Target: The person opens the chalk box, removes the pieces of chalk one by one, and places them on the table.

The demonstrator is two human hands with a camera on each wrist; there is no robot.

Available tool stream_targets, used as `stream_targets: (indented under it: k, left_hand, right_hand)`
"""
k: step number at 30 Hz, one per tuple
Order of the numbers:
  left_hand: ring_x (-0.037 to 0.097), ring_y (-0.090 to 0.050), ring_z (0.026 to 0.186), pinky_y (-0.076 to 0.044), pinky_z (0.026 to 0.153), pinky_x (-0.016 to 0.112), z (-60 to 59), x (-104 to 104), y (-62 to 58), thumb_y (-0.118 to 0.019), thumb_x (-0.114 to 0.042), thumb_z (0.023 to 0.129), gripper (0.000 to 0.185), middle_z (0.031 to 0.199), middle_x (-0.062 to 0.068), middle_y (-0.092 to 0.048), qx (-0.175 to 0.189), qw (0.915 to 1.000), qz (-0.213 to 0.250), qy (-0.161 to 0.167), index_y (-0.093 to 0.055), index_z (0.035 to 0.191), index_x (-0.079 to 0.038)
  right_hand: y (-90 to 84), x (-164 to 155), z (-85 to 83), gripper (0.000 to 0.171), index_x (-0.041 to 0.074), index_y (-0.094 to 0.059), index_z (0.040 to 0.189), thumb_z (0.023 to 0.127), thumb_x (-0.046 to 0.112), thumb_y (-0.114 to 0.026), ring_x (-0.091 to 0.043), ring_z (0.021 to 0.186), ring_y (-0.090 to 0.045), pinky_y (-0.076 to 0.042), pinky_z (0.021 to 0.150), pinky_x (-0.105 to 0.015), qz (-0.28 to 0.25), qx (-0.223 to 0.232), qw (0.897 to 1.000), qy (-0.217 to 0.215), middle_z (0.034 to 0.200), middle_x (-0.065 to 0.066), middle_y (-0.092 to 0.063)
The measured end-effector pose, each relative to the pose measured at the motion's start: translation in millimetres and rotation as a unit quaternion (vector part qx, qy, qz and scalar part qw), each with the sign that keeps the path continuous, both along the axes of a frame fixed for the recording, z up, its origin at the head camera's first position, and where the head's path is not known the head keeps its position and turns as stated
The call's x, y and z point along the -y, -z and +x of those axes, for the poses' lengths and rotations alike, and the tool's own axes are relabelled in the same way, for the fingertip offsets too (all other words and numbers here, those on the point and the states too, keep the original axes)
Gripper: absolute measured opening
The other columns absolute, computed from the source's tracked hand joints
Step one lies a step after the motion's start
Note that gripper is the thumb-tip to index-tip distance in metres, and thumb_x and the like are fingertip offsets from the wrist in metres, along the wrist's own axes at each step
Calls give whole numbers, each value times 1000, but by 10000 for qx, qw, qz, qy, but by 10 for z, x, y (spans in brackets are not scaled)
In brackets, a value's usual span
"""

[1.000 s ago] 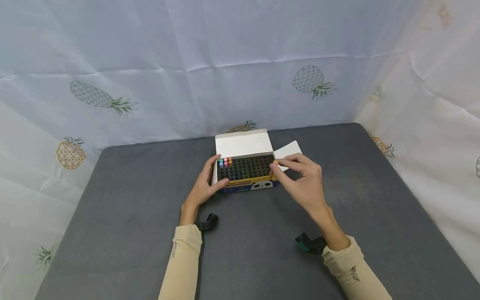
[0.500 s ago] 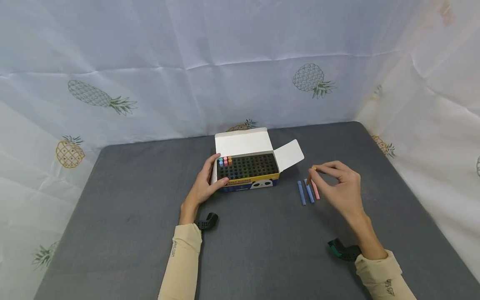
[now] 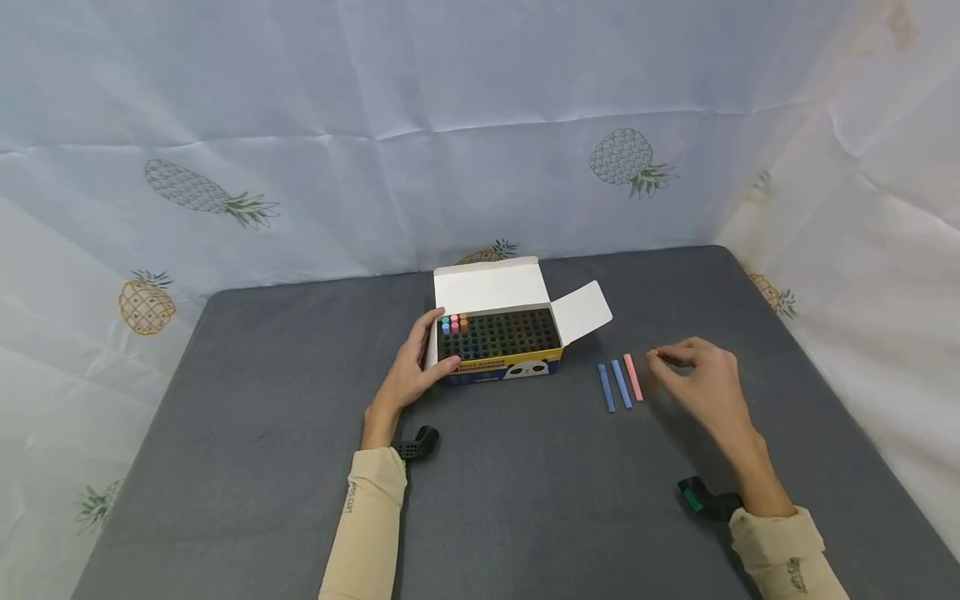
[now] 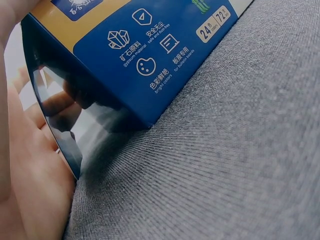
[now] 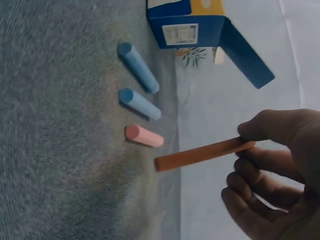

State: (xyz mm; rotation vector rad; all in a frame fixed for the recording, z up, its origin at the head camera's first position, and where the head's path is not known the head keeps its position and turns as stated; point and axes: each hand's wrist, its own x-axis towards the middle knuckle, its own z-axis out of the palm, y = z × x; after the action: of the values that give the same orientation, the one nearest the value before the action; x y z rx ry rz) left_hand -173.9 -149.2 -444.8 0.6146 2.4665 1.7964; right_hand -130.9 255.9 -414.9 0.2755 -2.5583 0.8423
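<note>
Table (image 3: 525, 492), grey cloth, before a pineapple-print curtain (image 3: 405, 192); on it one box (image 3: 495, 368), white lid (image 3: 491, 285) raised at the back, side flap (image 3: 582, 312) spread to the right. Three loose chalk sticks, side by side between box and right hand (image 3: 705, 387): dark blue stick (image 3: 606, 388), lighter blue stick (image 3: 622, 384), pink stick (image 3: 633, 377). Orange stick (image 5: 200, 154): pinched near one end by the right hand's thumb and fingers, the long remainder jutting out toward the table, just beside the pink one; contact with the cloth cannot be told. Left hand (image 3: 407, 369): gripping the box's left end, thumb at the front edge. Head view only: dark holed rack (image 3: 510, 337), small upright coloured sticks (image 3: 453, 324) clustered at its left. Left wrist view only: legible front print, "24 colors". Right wrist view only: white label (image 5: 181, 34) on the box's end.
</note>
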Motion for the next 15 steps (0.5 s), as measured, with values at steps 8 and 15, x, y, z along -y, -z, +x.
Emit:
stream_targets:
  k: [8,15]
  left_hand:
    - [42,-42,141,-35,113,63,-157,50,352,-67,-1,92,84,163,24,-29,-79,9999,-42,-85,-21,162,-8]
    - [35,-48,137,-39,113,59,-162,74,386,-70,-10,92,82,161,15,-36,-65,9999,49,-88,-26,161,-20]
  right_hand:
    - [130,-31,-117,13,2,-82,93,92,12,-74,-23,68,-70,-49,58,-26,-30,759,9970,125,86,-18,-77]
    - [267,-62,-215,21,-3,-81,97,93,17,-73,-39,75,-72,-51,58,-37,23,1134,9932,278,85,-23,-77]
